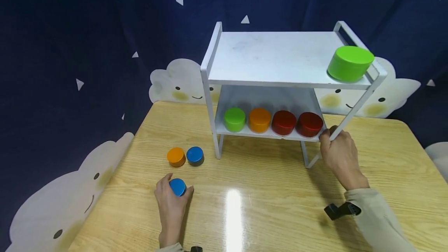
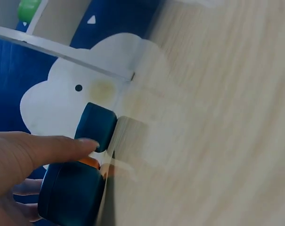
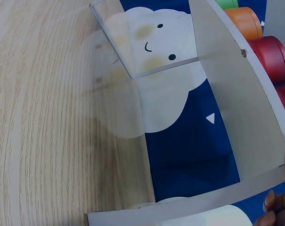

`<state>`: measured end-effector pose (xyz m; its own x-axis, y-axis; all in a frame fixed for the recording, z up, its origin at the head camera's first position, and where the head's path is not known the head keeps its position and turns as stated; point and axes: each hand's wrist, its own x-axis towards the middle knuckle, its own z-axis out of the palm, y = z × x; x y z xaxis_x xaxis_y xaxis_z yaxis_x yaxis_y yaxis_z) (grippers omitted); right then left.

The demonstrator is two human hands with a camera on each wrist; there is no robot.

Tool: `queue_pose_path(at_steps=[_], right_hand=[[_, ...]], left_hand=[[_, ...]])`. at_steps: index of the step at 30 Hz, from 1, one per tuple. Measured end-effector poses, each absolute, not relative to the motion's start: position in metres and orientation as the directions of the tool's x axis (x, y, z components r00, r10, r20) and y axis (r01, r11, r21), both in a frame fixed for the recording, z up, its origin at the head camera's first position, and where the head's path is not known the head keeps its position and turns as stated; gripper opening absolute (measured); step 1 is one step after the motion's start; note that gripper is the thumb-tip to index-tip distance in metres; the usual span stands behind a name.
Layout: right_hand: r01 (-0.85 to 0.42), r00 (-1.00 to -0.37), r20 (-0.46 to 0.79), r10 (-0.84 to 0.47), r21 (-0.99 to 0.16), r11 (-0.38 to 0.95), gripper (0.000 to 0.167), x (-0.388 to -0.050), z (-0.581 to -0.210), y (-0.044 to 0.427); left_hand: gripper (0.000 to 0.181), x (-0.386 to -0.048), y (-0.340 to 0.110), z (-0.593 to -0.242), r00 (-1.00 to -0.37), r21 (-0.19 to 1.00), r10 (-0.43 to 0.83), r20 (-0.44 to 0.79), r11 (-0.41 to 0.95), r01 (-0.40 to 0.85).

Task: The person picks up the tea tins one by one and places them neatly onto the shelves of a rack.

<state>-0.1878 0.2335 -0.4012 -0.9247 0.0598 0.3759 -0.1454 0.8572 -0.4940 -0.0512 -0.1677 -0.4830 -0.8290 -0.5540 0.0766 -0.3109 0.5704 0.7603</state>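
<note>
My left hand (image 1: 171,201) has its fingers and thumb round a blue cylinder (image 1: 177,187) on the wooden table. In the left wrist view the thumb of this hand (image 2: 34,155) lies along that dark blue cylinder (image 2: 71,193), its fingers partly hidden behind it. Just beyond stand an orange cylinder (image 1: 176,157) and a second blue one (image 1: 195,156), side by side. My right hand (image 1: 341,156) grips the white two-tier rack (image 1: 273,83) at the lower tier's right front corner, by the leg. Only part of this hand (image 3: 279,209) shows at the right wrist view's edge.
On the rack's lower tier stand a green cylinder (image 1: 235,119), an orange one (image 1: 259,120) and two red ones (image 1: 284,123), (image 1: 309,124) in a row. A larger green cylinder (image 1: 350,64) sits at the upper tier's right end. Behind hangs a dark blue curtain (image 1: 105,22).
</note>
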Motion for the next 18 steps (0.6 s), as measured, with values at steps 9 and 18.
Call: queue_pose_path(at_steps=[9,18], right_hand=[[-0.123,-0.930,0.358,0.080,-0.510,0.851,0.039,-0.1881,-0.4021,0.2321],[-0.125,-0.934,0.350,0.076,-0.517,0.847,0.040,-0.1868,-0.4020,0.2320]], left_hand=[[0.069,-0.0463,-0.1765,-0.4847,-0.870,0.719,-0.493,0.001,0.605,-0.342],[0.067,-0.0487,-0.1691,-0.4804,-0.874,0.748,-0.464,0.145,0.630,-0.211]])
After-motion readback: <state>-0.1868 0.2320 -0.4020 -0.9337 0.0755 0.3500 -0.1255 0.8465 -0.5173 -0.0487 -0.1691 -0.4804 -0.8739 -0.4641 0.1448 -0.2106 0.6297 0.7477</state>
